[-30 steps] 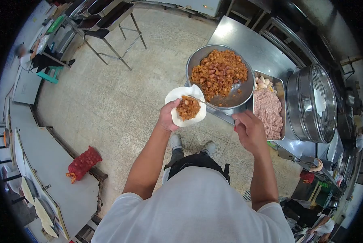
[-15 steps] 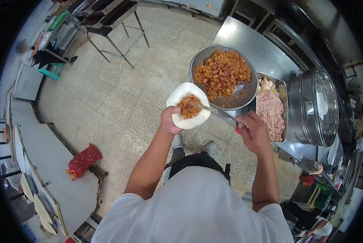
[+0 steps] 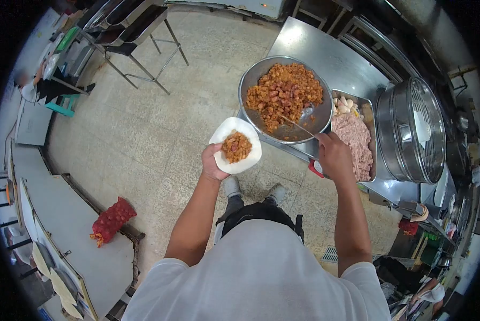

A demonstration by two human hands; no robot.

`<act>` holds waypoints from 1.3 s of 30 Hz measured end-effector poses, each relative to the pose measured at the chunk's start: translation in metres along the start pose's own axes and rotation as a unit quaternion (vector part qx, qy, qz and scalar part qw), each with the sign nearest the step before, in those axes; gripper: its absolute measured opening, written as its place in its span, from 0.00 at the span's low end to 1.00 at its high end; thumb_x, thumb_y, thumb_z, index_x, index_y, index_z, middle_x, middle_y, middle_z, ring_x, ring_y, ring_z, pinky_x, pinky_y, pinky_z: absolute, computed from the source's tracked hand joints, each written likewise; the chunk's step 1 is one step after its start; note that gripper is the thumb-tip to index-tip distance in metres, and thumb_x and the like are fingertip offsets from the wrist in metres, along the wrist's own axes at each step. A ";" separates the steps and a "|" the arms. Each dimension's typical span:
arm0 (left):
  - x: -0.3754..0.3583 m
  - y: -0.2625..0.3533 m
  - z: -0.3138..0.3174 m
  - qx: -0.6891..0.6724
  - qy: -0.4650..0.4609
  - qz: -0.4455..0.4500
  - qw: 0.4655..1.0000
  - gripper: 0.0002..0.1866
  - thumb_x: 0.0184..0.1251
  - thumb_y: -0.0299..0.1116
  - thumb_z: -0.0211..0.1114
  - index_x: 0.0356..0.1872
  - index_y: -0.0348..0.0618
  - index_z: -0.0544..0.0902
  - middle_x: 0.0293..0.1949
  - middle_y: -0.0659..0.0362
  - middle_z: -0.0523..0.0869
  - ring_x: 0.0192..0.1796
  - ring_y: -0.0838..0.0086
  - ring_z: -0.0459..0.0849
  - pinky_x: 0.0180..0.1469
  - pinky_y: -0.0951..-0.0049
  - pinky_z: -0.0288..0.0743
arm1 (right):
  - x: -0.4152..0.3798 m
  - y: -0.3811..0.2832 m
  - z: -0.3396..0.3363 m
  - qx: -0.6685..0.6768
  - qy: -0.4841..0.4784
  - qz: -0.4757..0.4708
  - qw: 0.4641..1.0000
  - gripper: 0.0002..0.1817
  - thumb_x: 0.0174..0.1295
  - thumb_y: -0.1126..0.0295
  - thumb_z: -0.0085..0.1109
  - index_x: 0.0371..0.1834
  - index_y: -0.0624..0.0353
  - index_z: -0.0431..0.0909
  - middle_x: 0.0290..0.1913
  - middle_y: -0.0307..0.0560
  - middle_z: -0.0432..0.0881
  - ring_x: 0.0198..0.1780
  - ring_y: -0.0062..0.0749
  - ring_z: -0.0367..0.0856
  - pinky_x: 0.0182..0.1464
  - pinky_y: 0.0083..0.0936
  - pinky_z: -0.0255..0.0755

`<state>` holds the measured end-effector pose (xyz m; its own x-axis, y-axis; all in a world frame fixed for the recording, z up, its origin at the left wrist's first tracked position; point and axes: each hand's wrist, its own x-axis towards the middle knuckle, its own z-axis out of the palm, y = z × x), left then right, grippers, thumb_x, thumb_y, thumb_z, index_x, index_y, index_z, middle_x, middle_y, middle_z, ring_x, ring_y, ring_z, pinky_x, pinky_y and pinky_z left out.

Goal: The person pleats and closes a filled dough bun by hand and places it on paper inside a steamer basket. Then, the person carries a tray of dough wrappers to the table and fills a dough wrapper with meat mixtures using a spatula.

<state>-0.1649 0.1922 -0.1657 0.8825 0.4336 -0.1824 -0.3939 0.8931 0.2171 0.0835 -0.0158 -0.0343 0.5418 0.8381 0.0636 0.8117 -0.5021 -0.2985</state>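
A round white dough wrapper (image 3: 248, 131) lies on my left hand (image 3: 214, 162), thumb over its left edge, with a mound of orange-brown filling (image 3: 236, 147) at its middle. My right hand (image 3: 335, 155) is closed on the handle of a thin metal spatula (image 3: 300, 127), whose far end is in the chunky filling (image 3: 288, 88) of the large steel bowl (image 3: 243, 88). To the right of the bowl, a metal tray (image 3: 374, 155) holds pink minced meat (image 3: 352, 142) and pale pieces (image 3: 344, 104).
Stacked steel steamers (image 3: 397, 134) stand right of the tray on the steel table (image 3: 309, 45). Below the bowl's right side is a red-edged scale (image 3: 316, 168). A red mesh sack (image 3: 113, 218) lies at left. A person (image 3: 28, 88) is at the far upper left.
My right hand has moved the spatula from the filling on the wrapper up into the bowl. My left hand with the wrapper has shifted slightly left and down.
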 end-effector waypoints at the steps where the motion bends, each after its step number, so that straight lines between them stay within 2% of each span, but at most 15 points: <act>1: 0.000 -0.001 -0.005 -0.012 -0.006 -0.005 1.000 0.35 0.58 0.37 0.61 0.67 0.32 0.69 0.61 0.41 0.79 0.62 0.48 0.79 0.67 0.48 0.72 | 0.007 0.005 0.010 -0.018 -0.005 -0.006 1.000 0.13 0.57 0.73 0.54 0.43 0.56 0.83 0.38 0.55 0.82 0.37 0.54 0.84 0.38 0.46 0.78; 3: -0.003 -0.006 -0.014 -0.025 0.005 -0.018 1.000 0.34 0.58 0.38 0.62 0.67 0.32 0.69 0.60 0.41 0.79 0.62 0.48 0.80 0.67 0.48 0.72 | 0.011 0.008 0.022 -0.035 -0.010 -0.010 0.999 0.12 0.57 0.73 0.54 0.43 0.57 0.83 0.39 0.55 0.82 0.37 0.54 0.84 0.39 0.46 0.79; 5: -0.001 -0.009 -0.022 -0.038 0.015 -0.028 0.999 0.34 0.59 0.38 0.62 0.67 0.32 0.69 0.60 0.41 0.79 0.62 0.49 0.80 0.67 0.47 0.72 | 0.015 0.004 0.028 -0.098 -0.084 -0.021 0.991 0.14 0.56 0.74 0.54 0.45 0.57 0.82 0.39 0.53 0.83 0.39 0.52 0.84 0.43 0.46 0.79; 6: 0.000 -0.012 -0.024 -0.041 0.023 -0.042 0.998 0.34 0.59 0.37 0.62 0.67 0.32 0.69 0.60 0.41 0.79 0.61 0.49 0.80 0.67 0.47 0.72 | 0.015 0.004 0.028 -0.097 -0.085 -0.023 0.991 0.14 0.56 0.74 0.54 0.45 0.57 0.82 0.39 0.53 0.83 0.39 0.52 0.84 0.43 0.46 0.79; 8: -0.001 -0.018 -0.029 -0.046 0.034 -0.055 0.997 0.33 0.60 0.37 0.62 0.67 0.33 0.69 0.60 0.42 0.79 0.61 0.49 0.80 0.67 0.47 0.72 | 0.013 0.005 0.029 -0.052 -0.071 -0.063 0.994 0.14 0.56 0.74 0.54 0.45 0.58 0.83 0.39 0.53 0.84 0.39 0.52 0.84 0.43 0.45 0.79; 12: 0.015 -0.027 -0.020 -0.002 0.049 -0.076 0.996 0.30 0.62 0.34 0.61 0.66 0.34 0.70 0.60 0.43 0.80 0.61 0.50 0.81 0.67 0.47 0.72 | 0.010 0.009 0.026 -0.003 -0.065 -0.074 0.995 0.14 0.57 0.73 0.55 0.46 0.58 0.83 0.40 0.55 0.84 0.41 0.51 0.85 0.45 0.45 0.79; 14: 0.021 -0.031 -0.019 0.015 0.038 -0.083 0.996 0.32 0.62 0.35 0.62 0.67 0.33 0.68 0.61 0.41 0.79 0.61 0.50 0.81 0.67 0.48 0.73 | 0.006 0.013 0.029 0.109 -0.062 -0.068 0.990 0.13 0.58 0.74 0.55 0.46 0.59 0.82 0.39 0.55 0.83 0.42 0.52 0.84 0.46 0.44 0.78; 18: 0.024 -0.032 -0.013 0.015 0.045 -0.092 0.995 0.32 0.64 0.37 0.62 0.67 0.33 0.68 0.61 0.41 0.79 0.61 0.51 0.81 0.66 0.48 0.73 | -0.011 0.004 0.029 0.190 -0.060 -0.047 0.979 0.14 0.58 0.76 0.56 0.46 0.58 0.83 0.39 0.55 0.82 0.41 0.52 0.83 0.44 0.42 0.77; 20: 0.022 -0.030 -0.006 0.009 0.017 -0.108 0.994 0.32 0.64 0.37 0.62 0.68 0.34 0.67 0.62 0.42 0.78 0.61 0.50 0.81 0.66 0.48 0.74 | -0.026 -0.012 0.025 0.234 -0.045 -0.031 0.971 0.15 0.56 0.79 0.58 0.47 0.56 0.84 0.36 0.53 0.80 0.39 0.51 0.82 0.42 0.40 0.77; 24: 0.015 -0.029 -0.007 -0.015 0.012 -0.116 0.993 0.32 0.65 0.38 0.62 0.68 0.34 0.67 0.63 0.42 0.77 0.62 0.50 0.80 0.66 0.47 0.74 | -0.040 -0.020 0.038 0.186 0.006 -0.086 0.979 0.15 0.55 0.80 0.59 0.46 0.55 0.84 0.34 0.51 0.78 0.37 0.50 0.81 0.40 0.39 0.76; 29: 0.001 -0.023 -0.004 0.037 0.005 -0.100 0.994 0.31 0.65 0.39 0.62 0.67 0.36 0.69 0.61 0.43 0.79 0.62 0.51 0.81 0.66 0.47 0.74 | -0.038 -0.018 0.000 0.169 -0.087 -0.080 0.978 0.15 0.55 0.80 0.60 0.45 0.53 0.85 0.37 0.49 0.78 0.37 0.47 0.81 0.40 0.39 0.76; 32: -0.002 -0.013 0.023 -0.046 0.021 -0.100 0.994 0.31 0.63 0.38 0.63 0.67 0.36 0.69 0.62 0.43 0.78 0.62 0.50 0.80 0.66 0.45 0.73 | -0.034 -0.022 -0.017 0.251 -0.070 -0.065 0.963 0.15 0.54 0.80 0.59 0.45 0.53 0.84 0.38 0.48 0.78 0.38 0.47 0.82 0.40 0.39 0.76; 33: 0.000 -0.012 0.025 -0.045 0.018 -0.101 0.994 0.31 0.63 0.38 0.63 0.67 0.36 0.69 0.62 0.43 0.78 0.62 0.50 0.80 0.66 0.45 0.73 | -0.032 -0.027 -0.016 0.250 -0.068 -0.064 0.964 0.15 0.54 0.80 0.59 0.45 0.53 0.84 0.38 0.48 0.78 0.38 0.47 0.82 0.40 0.39 0.76; 35: 0.003 -0.009 0.029 -0.005 0.008 -0.094 0.996 0.32 0.62 0.37 0.64 0.67 0.36 0.69 0.62 0.43 0.78 0.62 0.50 0.79 0.66 0.44 0.73 | -0.029 -0.038 -0.012 0.205 -0.064 -0.131 0.968 0.15 0.55 0.81 0.61 0.45 0.56 0.83 0.36 0.49 0.77 0.36 0.45 0.79 0.38 0.34 0.73; 39: 0.003 -0.004 0.036 0.020 -0.019 -0.066 0.997 0.32 0.62 0.36 0.65 0.67 0.36 0.69 0.62 0.43 0.78 0.62 0.49 0.79 0.66 0.44 0.72 | -0.023 -0.036 -0.013 0.179 -0.046 -0.149 0.971 0.16 0.55 0.81 0.61 0.46 0.55 0.83 0.37 0.49 0.77 0.38 0.45 0.79 0.40 0.34 0.74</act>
<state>-0.1515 0.1856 -0.1324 0.9352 0.3071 -0.1764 -0.2639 0.9365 0.2310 0.0447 -0.0204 -0.0126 0.2591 0.9587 0.1176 0.7925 -0.1415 -0.5933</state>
